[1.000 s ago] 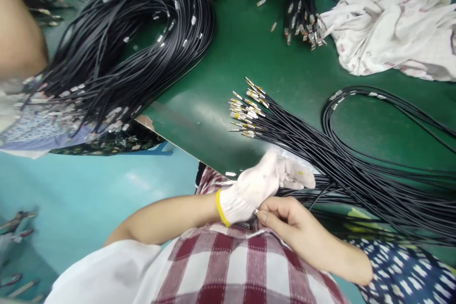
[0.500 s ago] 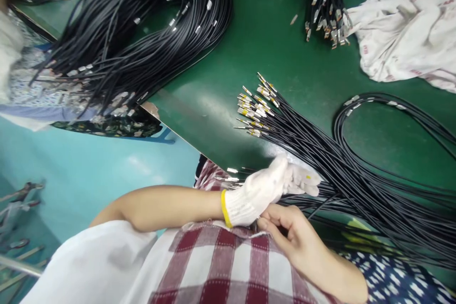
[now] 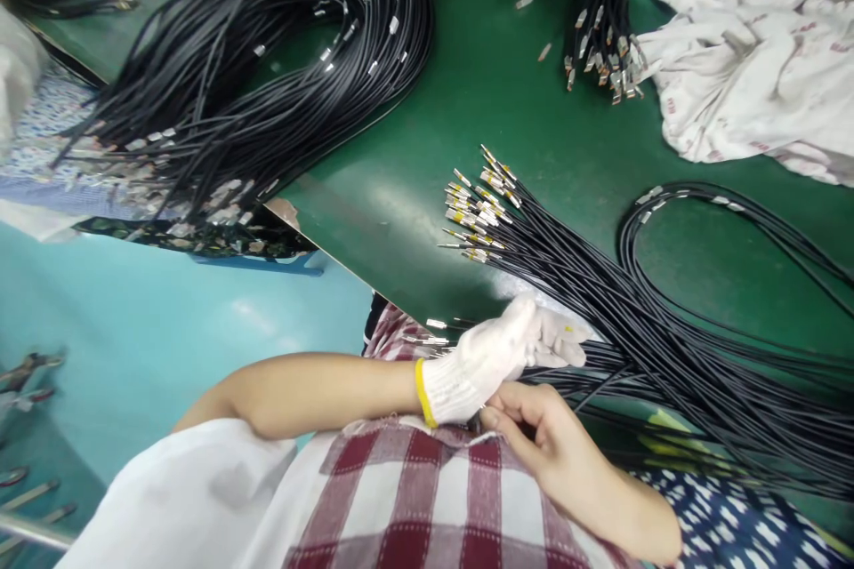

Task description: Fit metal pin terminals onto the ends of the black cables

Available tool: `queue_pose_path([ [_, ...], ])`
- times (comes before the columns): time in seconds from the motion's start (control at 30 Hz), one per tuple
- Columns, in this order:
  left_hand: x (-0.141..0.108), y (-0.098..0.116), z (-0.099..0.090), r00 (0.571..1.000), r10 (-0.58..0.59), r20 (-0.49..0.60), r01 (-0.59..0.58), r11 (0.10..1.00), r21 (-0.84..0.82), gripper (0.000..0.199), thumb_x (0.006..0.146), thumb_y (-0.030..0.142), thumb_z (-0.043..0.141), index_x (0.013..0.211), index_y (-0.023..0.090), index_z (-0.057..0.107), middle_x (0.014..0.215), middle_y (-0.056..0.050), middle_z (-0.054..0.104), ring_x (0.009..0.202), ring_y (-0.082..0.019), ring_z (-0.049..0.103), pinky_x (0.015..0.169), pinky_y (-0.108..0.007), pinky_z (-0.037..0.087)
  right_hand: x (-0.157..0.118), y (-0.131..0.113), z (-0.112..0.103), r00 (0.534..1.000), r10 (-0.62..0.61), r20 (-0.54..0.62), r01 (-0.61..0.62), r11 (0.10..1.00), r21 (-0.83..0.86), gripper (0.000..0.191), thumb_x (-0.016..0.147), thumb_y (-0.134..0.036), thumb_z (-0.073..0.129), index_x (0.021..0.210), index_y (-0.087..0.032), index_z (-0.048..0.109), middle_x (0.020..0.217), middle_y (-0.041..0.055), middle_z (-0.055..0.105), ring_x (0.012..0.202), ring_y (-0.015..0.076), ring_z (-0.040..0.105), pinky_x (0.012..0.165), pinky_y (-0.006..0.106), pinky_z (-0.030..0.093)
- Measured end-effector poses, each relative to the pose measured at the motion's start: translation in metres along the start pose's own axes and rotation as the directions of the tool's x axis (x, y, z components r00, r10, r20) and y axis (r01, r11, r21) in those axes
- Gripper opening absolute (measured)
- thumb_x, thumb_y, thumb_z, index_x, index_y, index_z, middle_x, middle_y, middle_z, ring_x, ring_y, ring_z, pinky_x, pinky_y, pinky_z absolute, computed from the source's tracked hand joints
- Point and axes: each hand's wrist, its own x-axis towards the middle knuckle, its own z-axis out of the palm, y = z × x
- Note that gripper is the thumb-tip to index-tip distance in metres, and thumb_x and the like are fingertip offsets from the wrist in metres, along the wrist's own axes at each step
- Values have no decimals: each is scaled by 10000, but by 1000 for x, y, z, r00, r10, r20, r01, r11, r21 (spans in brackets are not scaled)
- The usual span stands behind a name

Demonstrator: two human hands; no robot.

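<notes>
Item: bundle of thin black cables (image 3: pixel 667 338), many strands. Location: on the green table (image 3: pixel 520 98), in front of the person, running from the metal ends (image 3: pixel 480 213) at mid-table off toward the right edge. More strands lie below, nearer the checked apron (image 3: pixel 380 498), passing by the hands.

Handling (judged): a single strand light, the gathered bundle noticeably heavier; springy and bendable, holding a broad curve rather than a sharp fold; jacket smooth, likely apt to slide strand over strand. Metal ends small and rigid, probably the part most easily bent or snagged. Best hold: round the gathered jackets a little behind the ends for the bundle; thumb and finger for a single end.

Left hand (image 3: pixel 500 351): white knitted glove, yellow cuff; fingers bent, lying over the lower strands. Grip hidden; whether anything is held cannot be told.

Right hand (image 3: pixel 547 436): bare; thumb and forefinger together, tips just beside the gloved wrist, apparently pinching a small piece (image 3: pixel 481 415), mostly hidden, possibly a cable end.

Also on table: large cable coil (image 3: pixel 200 80), upper left; crumpled white cloth (image 3: pixel 753 62), upper right.

Markings: yellow and whitish bands at the ends, no text legible; small reddish prints on the cloth, unreadable. Brands: none legible.
</notes>
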Motion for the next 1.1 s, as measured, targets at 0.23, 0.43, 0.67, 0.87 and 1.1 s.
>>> queue_pose_path([
  [0.23,-6,25,-4,995,-61,82,75,981,-181,615,1007,573,367,1063,78,729,1035,-170,746,1006,-232,690,1085,-403,411,7,-12,-14,998,-29,59,24,996,81,427,1007,-498,498,795,-152,631,718,9,590,679,137,513,658,245,411],
  [0.43,-14,39,-10,996,5,86,15,974,-225,591,1022,529,355,1063,70,726,957,-157,753,987,-246,709,1030,-389,461,16,-20,-16,997,-14,71,-3,972,236,449,970,-563,539,841,-143,630,575,-67,436,519,87,370,520,220,307],
  [0.67,-14,36,-4,1000,28,-8,-29,977,-209,575,1039,486,330,971,76,728,914,-129,747,902,-223,714,982,-387,489,21,-14,-16,994,-1,111,-41,924,380,477,914,-600,598,823,-132,618,504,-82,432,452,64,313,459,212,217],
  [0.87,-12,41,-1,997,-81,9,81,975,-209,621,1051,484,278,929,76,730,851,-128,748,831,-190,704,926,-330,503,21,-16,-17,991,56,125,-102,910,401,446,895,-561,626,773,-132,617,482,-79,430,433,61,324,435,209,189],
  [1.1,-8,37,-2,994,-94,64,105,975,-197,640,1056,472,264,921,63,736,827,-138,753,808,-192,714,914,-329,518,22,-18,-16,987,66,146,-119,914,388,449,874,-561,643,757,-128,628,464,-80,425,423,59,311,432,210,185],
])
